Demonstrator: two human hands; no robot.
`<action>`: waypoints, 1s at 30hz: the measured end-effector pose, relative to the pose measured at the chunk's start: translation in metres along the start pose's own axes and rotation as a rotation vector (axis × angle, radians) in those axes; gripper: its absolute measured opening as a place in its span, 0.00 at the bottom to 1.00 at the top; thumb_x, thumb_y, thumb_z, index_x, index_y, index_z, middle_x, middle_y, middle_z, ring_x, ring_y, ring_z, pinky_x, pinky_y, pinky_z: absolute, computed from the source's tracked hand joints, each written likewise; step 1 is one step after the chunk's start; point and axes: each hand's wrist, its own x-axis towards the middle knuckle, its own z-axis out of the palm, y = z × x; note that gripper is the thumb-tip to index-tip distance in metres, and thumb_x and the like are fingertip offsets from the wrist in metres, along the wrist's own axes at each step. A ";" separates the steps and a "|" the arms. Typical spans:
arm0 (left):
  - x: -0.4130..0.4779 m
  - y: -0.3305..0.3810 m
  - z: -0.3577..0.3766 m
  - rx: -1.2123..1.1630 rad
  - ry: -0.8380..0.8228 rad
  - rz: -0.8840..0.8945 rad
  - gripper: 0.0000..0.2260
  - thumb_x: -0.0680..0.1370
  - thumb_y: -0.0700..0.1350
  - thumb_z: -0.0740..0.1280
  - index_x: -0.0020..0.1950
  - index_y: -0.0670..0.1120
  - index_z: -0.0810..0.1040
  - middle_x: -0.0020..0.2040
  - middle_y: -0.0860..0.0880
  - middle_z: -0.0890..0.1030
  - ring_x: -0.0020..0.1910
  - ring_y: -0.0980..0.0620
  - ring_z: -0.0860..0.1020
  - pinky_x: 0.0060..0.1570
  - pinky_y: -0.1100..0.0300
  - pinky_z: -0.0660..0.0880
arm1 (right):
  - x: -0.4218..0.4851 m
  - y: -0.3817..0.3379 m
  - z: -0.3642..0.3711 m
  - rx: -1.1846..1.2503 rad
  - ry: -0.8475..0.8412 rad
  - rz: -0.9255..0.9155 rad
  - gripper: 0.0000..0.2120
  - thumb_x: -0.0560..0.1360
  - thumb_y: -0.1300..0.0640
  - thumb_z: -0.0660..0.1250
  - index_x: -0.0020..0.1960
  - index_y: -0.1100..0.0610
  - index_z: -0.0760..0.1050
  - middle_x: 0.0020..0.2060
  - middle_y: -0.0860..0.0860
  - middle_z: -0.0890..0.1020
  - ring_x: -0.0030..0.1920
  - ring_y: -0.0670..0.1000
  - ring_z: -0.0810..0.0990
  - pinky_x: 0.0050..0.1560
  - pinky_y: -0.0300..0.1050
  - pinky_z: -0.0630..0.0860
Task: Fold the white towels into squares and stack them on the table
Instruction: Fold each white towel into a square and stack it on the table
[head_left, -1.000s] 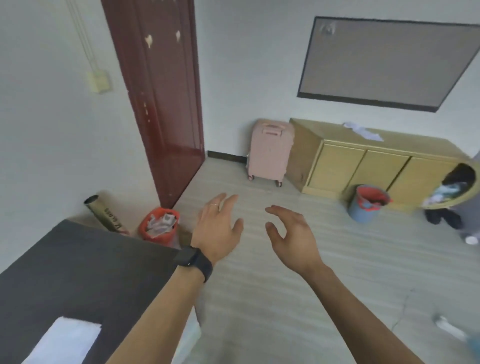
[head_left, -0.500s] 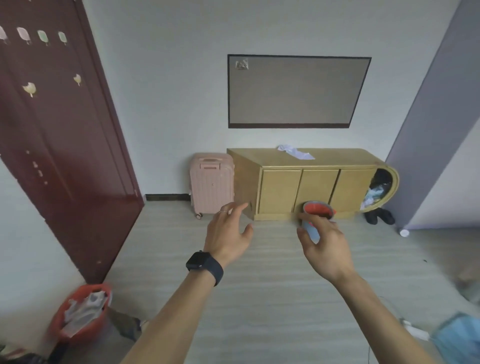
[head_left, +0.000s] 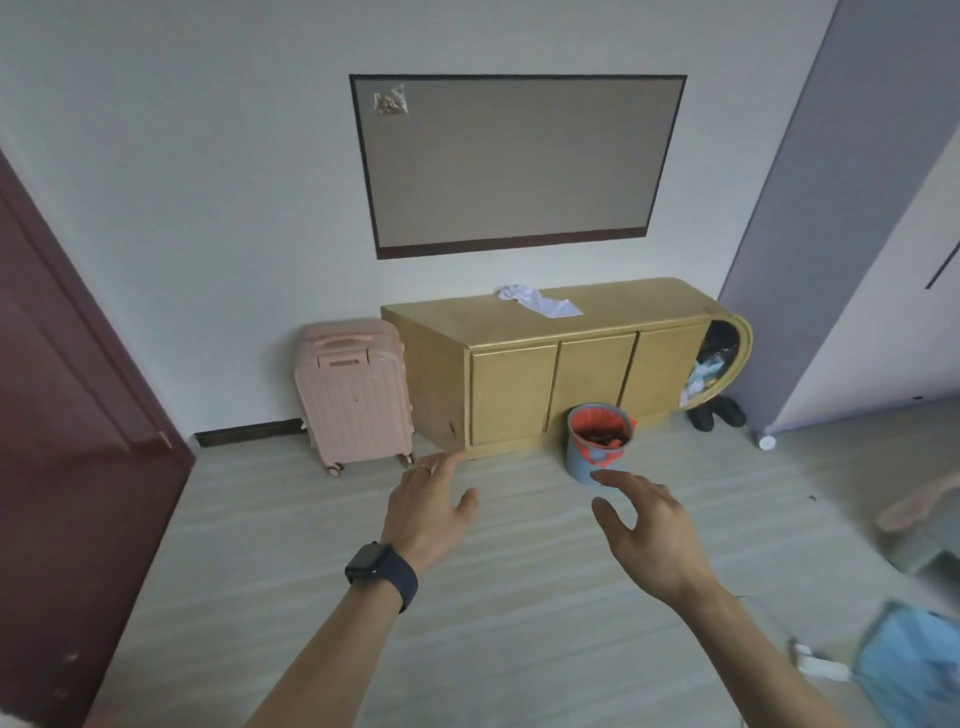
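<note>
Hands hover in front of you in the head view, both over the pale floor (head_left: 311, 571) on the near side of the yellow cabinet (head_left: 550, 364). Your left hand (head_left: 431, 512), with a dark watch (head_left: 382, 569) on its wrist and a ring (head_left: 423, 467) on one finger, has its fingers straight and close together, thumb out, holding nothing. Your right hand (head_left: 649, 535) is loosely spread, fingers slightly bent, and holds nothing. Its fingertips overlap the grey bucket (head_left: 600, 441) with a red liner that stands on the floor just in front of the cabinet's doors. A crumpled white towel (head_left: 540, 301) lies on the cabinet's top, toward the wall. A pink suitcase (head_left: 353, 395) stands upright just left of the cabinet. A framed board (head_left: 519, 161) hangs on the wall above it. Dark shoes (head_left: 717, 413) sit at its right end, and a dark red door (head_left: 67, 467) stands well to its left.
</note>
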 end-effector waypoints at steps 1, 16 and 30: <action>0.021 0.002 0.009 -0.003 -0.015 0.011 0.23 0.81 0.52 0.63 0.75 0.52 0.65 0.73 0.49 0.69 0.71 0.48 0.67 0.68 0.54 0.67 | 0.017 0.011 0.003 0.008 0.001 0.022 0.15 0.78 0.53 0.68 0.65 0.48 0.77 0.60 0.44 0.80 0.62 0.49 0.74 0.57 0.37 0.66; 0.347 0.059 0.147 -0.048 -0.219 -0.050 0.22 0.80 0.54 0.62 0.74 0.54 0.66 0.71 0.49 0.71 0.68 0.49 0.70 0.66 0.50 0.70 | 0.329 0.176 0.015 0.098 -0.075 0.152 0.15 0.78 0.52 0.68 0.64 0.49 0.78 0.59 0.44 0.81 0.58 0.47 0.77 0.54 0.37 0.69; 0.659 0.034 0.229 -0.058 -0.285 -0.101 0.22 0.80 0.52 0.61 0.75 0.53 0.66 0.72 0.50 0.69 0.70 0.49 0.67 0.68 0.53 0.66 | 0.639 0.268 0.077 0.064 -0.198 0.242 0.14 0.79 0.53 0.65 0.65 0.47 0.76 0.58 0.47 0.81 0.58 0.50 0.77 0.55 0.43 0.75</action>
